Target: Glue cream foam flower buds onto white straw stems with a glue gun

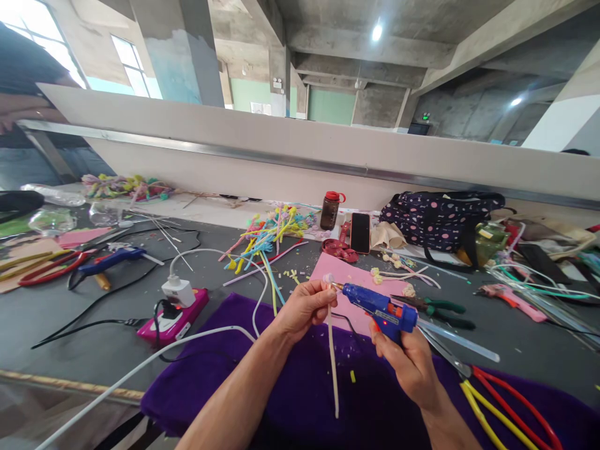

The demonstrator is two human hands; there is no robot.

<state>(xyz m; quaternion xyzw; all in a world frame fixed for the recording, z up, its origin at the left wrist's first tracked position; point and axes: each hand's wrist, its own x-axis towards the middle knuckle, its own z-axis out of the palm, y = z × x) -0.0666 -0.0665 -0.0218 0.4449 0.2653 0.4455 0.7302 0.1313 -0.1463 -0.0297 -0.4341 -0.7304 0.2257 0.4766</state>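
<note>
My left hand (304, 307) pinches the top of a thin white stem (332, 362) that hangs down over the purple cloth (300, 387); a small pale bud sits at its tip. My right hand (407, 359) grips a blue hot glue gun (380, 307) with a clear glue stick sticking out behind. The gun's nozzle points left and touches the bud at the stem's top. A pink sheet (337, 275) lies just behind both hands.
A pink power strip (174, 314) with a white plug and cables lies left. Colourful pipe-cleaner flowers (267, 240), a brown bottle (330, 209), a phone (360, 232), a dotted bag (435, 219), green pliers (440, 309) and a second blue glue gun (110, 259) lie around. Red and yellow sticks (506, 406) lie at right.
</note>
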